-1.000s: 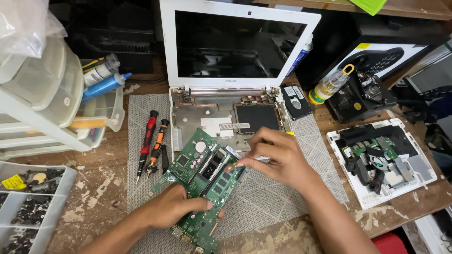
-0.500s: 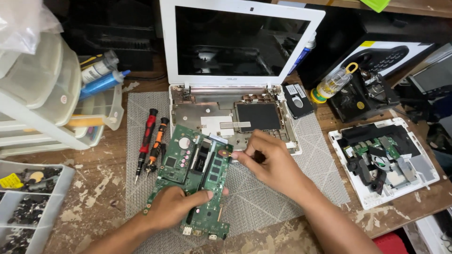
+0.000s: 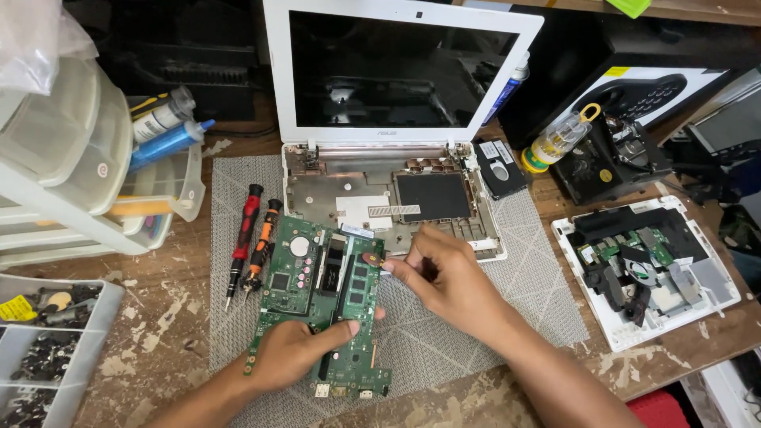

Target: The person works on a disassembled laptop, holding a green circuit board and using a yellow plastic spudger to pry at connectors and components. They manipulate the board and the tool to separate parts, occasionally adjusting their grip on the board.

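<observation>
A green laptop motherboard (image 3: 313, 277) lies on the grey mat (image 3: 507, 293) in front of an opened white laptop (image 3: 396, 119) whose base is stripped. My left hand (image 3: 293, 353) grips the board's lower part, thumb across it. My right hand (image 3: 448, 277) is at the board's right edge, fingertips pinched on a small dark part with a yellow and red tip (image 3: 372, 258).
Two screwdrivers, one red-handled (image 3: 242, 238) and one orange-handled (image 3: 261, 244), lie left of the board. Plastic drawers (image 3: 71, 182) and a parts tray (image 3: 40, 341) stand at left. A second dismantled white laptop base (image 3: 646, 265) lies at right, a yellow-capped bottle (image 3: 555, 141) behind it.
The board has been turned and shifted left, from slanted to nearly upright on the mat. My right hand moved down-left to its right edge; my left hand regripped the lower part.
</observation>
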